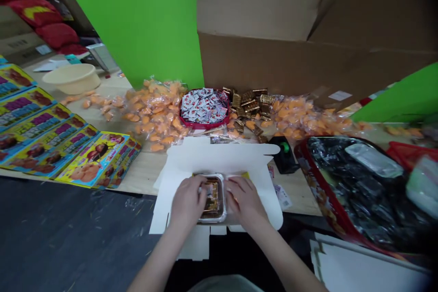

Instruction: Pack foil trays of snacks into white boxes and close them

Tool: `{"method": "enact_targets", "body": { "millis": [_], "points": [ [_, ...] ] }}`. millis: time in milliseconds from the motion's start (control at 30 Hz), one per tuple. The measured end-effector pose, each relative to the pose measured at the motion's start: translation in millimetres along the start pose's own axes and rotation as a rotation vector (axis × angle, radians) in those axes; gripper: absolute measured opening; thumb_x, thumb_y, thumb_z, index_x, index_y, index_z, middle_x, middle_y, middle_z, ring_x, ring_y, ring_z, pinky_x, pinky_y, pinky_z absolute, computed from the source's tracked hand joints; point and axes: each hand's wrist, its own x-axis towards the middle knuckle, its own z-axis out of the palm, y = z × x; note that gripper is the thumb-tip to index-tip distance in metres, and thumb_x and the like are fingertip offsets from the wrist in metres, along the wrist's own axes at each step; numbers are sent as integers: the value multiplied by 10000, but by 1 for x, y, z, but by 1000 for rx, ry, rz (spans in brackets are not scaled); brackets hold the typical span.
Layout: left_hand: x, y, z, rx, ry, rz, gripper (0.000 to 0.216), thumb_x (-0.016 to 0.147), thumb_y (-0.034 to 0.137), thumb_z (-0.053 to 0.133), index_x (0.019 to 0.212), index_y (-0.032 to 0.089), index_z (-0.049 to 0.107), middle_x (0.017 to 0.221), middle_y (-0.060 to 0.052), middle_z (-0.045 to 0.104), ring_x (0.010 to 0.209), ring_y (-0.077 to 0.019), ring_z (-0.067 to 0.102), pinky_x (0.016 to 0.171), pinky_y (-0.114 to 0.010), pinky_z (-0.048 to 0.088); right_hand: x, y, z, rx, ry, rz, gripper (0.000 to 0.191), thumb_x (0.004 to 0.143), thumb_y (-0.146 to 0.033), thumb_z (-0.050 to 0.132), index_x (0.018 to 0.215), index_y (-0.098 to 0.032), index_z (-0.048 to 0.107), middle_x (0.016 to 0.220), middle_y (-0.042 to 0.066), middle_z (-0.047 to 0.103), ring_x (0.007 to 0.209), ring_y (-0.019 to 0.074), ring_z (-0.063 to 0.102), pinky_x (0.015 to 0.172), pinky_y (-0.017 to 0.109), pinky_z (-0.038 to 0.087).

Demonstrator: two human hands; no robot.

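Note:
A small sealed tray of brown food (214, 200) lies in an open white cardboard box (219, 157) at the table's near edge. My left hand (187, 203) grips the tray's left side, fingers curled over its rim. My right hand (244, 200) holds the right side, fingers bent down onto the tray and the box floor. The box's flaps are spread out flat around both hands.
Behind the box lie heaps of orange wrapped snacks (157, 109), a red tray of white sachets (204, 107) and gold packets (251, 102). Colourful flat cartons (51, 141) cover the left. A large brown carton (308, 32) stands behind. A red bin with black bags (356, 187) sits right.

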Motion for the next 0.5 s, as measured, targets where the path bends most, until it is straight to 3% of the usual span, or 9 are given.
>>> {"method": "enact_targets", "body": {
  "millis": [100,200,267,367,433,500],
  "points": [
    [-5,18,23,196,-46,31,237,904,361,491,1023,204,623,989,-98,652,946,-273,610,810,-411,469,-27,14,-10,12,49,15,273,909,-171,475,1132,-206,629,1109,106,618,1025,234,552,872,415,504],
    [-15,7,22,174,63,125,345,871,418,561,1163,235,569,1168,-118,606,1075,-291,569,891,-437,455,-50,26,-15,-15,86,69,258,918,-199,475,1129,-214,624,1108,104,612,1031,238,559,875,430,501],
    [-13,-19,8,170,221,84,258,924,337,471,1147,239,556,1138,-105,605,1091,-255,555,939,-407,445,-61,36,-16,-50,144,122,257,925,-229,462,1129,-196,614,1087,112,611,1019,250,565,872,453,493],
    [14,-77,-20,297,388,-146,312,925,170,352,1187,188,521,1075,-124,578,1067,-253,544,913,-395,463,-69,55,-12,-98,195,177,284,930,-302,443,1111,-173,620,1070,125,619,999,273,584,845,473,496],
    [45,-117,-34,365,372,-203,453,852,85,389,1296,131,462,1179,-183,517,1126,-292,502,926,-422,451,-72,68,-8,-112,185,173,301,927,-333,437,1082,-175,641,1061,126,633,979,274,606,822,462,512],
    [78,-148,-41,421,290,-209,569,797,54,431,1358,149,434,1242,-200,476,1150,-319,474,931,-446,438,-74,79,-4,-125,163,138,303,918,-338,446,1060,-182,663,1052,124,647,958,266,630,803,441,532]
  ]
}}
